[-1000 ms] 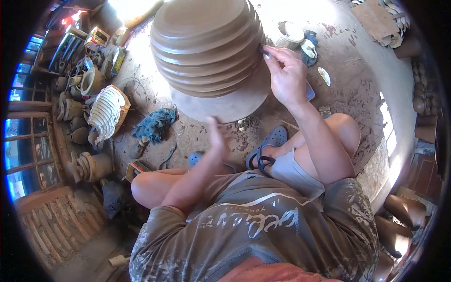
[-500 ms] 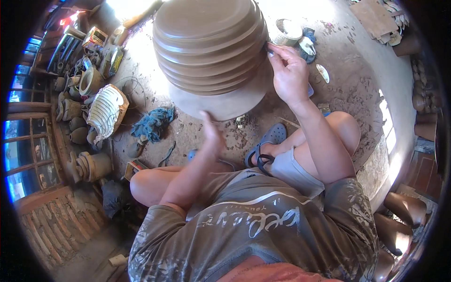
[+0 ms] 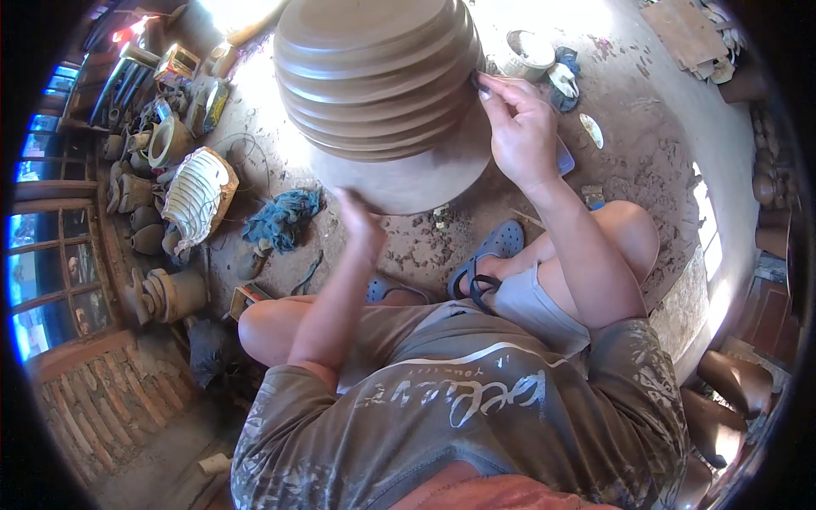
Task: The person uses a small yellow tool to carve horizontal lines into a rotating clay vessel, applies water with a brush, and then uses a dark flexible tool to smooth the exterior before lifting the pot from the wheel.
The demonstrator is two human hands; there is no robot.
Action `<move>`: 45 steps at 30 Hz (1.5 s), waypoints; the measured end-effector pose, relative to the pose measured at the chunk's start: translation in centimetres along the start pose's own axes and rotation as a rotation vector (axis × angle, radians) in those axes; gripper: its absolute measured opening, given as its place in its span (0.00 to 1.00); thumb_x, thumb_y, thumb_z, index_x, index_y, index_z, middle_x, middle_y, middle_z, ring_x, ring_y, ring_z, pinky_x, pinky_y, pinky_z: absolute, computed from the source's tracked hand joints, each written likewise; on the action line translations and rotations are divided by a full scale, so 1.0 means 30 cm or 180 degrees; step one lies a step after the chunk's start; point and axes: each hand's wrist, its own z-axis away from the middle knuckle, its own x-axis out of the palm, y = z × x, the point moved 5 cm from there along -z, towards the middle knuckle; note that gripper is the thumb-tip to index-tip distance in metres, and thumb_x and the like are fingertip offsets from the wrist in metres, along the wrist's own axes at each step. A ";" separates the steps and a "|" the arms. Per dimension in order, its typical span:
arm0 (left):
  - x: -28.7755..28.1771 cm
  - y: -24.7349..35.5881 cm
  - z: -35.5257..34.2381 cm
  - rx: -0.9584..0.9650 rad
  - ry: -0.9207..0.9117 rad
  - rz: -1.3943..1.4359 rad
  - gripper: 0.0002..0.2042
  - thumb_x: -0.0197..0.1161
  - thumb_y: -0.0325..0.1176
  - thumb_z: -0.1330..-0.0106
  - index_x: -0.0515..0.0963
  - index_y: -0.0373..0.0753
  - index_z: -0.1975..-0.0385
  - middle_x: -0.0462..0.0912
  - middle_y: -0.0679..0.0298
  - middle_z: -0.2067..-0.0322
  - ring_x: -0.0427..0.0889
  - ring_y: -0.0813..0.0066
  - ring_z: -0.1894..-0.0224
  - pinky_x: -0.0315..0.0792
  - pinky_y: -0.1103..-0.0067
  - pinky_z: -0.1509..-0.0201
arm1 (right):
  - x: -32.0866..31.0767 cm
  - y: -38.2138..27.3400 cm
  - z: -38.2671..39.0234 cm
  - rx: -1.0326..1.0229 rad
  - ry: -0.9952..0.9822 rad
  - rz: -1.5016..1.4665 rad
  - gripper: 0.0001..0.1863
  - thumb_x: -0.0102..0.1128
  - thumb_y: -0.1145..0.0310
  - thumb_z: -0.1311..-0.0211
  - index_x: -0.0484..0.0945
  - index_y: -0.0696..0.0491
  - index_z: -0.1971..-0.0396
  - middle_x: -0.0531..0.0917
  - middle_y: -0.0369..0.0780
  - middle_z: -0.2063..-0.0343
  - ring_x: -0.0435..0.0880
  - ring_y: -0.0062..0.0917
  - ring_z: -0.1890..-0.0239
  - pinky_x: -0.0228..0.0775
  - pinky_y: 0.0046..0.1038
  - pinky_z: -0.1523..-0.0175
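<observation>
A large brown clay pot (image 3: 374, 85) with several ridges round its side stands on a pale round turntable (image 3: 408, 183). My right hand (image 3: 520, 127) is at the pot's right side, thumb and fingers pinched together. A small dark thing shows at those fingertips against the clay, too small to name. By the turntable's near left rim is my left hand (image 3: 361, 225), fingers stretched toward the rim and slightly blurred, nothing seen in them.
A white bucket (image 3: 529, 55) stands right of the pot, with a dark blue cloth (image 3: 563, 93) beside it. A blue rag (image 3: 285, 219) and a ridged pale piece (image 3: 200, 197) lie at left. Several brown pots (image 3: 735, 382) line the lower right. My sandalled foot (image 3: 489, 259) rests near the turntable.
My left hand has moved left and slightly up along the turntable's near rim. My right hand stays at the pot's side. The ridges look slightly shifted.
</observation>
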 end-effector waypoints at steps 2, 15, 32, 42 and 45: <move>-0.085 0.132 -0.117 0.0432 0.0090 0.0460 0.44 0.32 0.71 0.29 0.57 0.36 0.30 0.65 0.48 0.32 0.67 0.56 0.31 0.64 0.63 0.29 | -0.004 0.017 0.009 -0.0095 0.0109 0.0037 0.12 0.60 0.73 0.35 0.85 0.58 0.54 0.86 0.44 0.59 0.85 0.28 0.59 0.75 0.26 0.50; -0.060 0.139 -0.063 -0.0015 0.0135 0.0480 0.40 0.29 0.67 0.25 0.46 0.43 0.24 0.52 0.52 0.25 0.54 0.55 0.25 0.50 0.55 0.23 | 0.014 0.100 0.048 0.0521 0.0102 -0.0343 0.15 0.60 0.72 0.33 0.84 0.57 0.49 0.79 0.45 0.47 0.81 0.27 0.50 0.74 0.25 0.47; -0.037 -0.045 -0.066 0.0395 0.0220 0.0231 0.47 0.25 0.77 0.33 0.47 0.45 0.24 0.55 0.58 0.25 0.56 0.54 0.25 0.57 0.52 0.29 | 0.062 0.093 0.079 0.0348 0.0133 -0.0810 0.15 0.63 0.73 0.33 0.84 0.58 0.49 0.78 0.43 0.47 0.80 0.26 0.51 0.74 0.24 0.46; -0.031 0.029 -0.044 0.0225 -0.0127 0.0304 0.47 0.32 0.74 0.31 0.49 0.39 0.25 0.54 0.52 0.25 0.60 0.57 0.27 0.57 0.63 0.27 | 0.058 0.068 0.096 0.0280 0.0058 -0.0654 0.14 0.63 0.73 0.33 0.84 0.57 0.50 0.76 0.44 0.45 0.78 0.28 0.47 0.74 0.25 0.46; -0.016 0.033 -0.036 0.0347 0.0110 0.0100 0.45 0.32 0.73 0.30 0.49 0.41 0.24 0.56 0.53 0.26 0.63 0.55 0.29 0.59 0.62 0.28 | 0.056 0.063 0.113 0.0191 0.0123 -0.0636 0.13 0.63 0.73 0.33 0.84 0.57 0.50 0.76 0.44 0.45 0.77 0.28 0.46 0.74 0.25 0.47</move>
